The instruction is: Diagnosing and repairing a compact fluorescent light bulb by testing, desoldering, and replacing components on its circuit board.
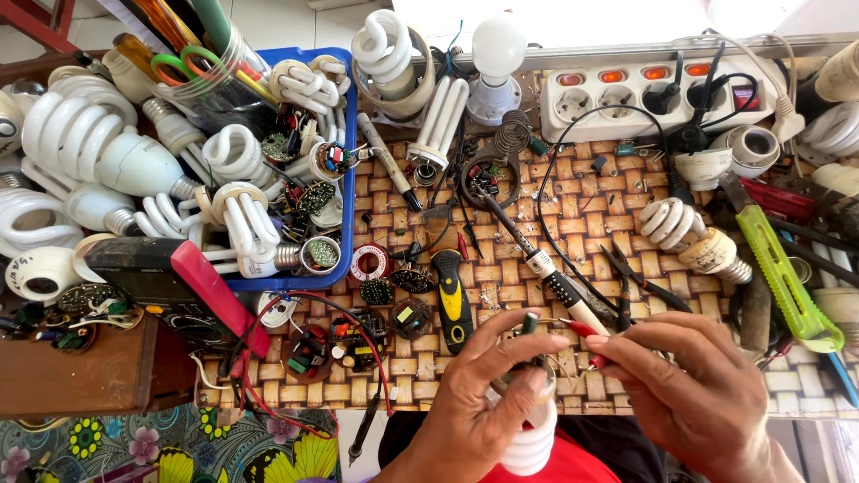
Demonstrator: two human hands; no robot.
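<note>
Woven bamboo mat point(573, 215) over the workbench, brown wooden box point(89, 376), floral cloth point(179, 447), bright daylight.

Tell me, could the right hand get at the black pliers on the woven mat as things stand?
Probably yes, once freed. The black pliers lie uncovered on the woven mat, just beyond the right hand, with nothing stacked on them. But that hand now pinches a red probe against the spiral bulb held by the left hand.

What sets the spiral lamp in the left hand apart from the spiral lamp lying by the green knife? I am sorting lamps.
The held spiral lamp sits in the left hand, tube end toward the person; the lying spiral lamp rests untouched on the woven mat. The held one's base is hidden by fingers, while the lying one shows a cream base and screw cap. Both have white spiral tubes.
</note>
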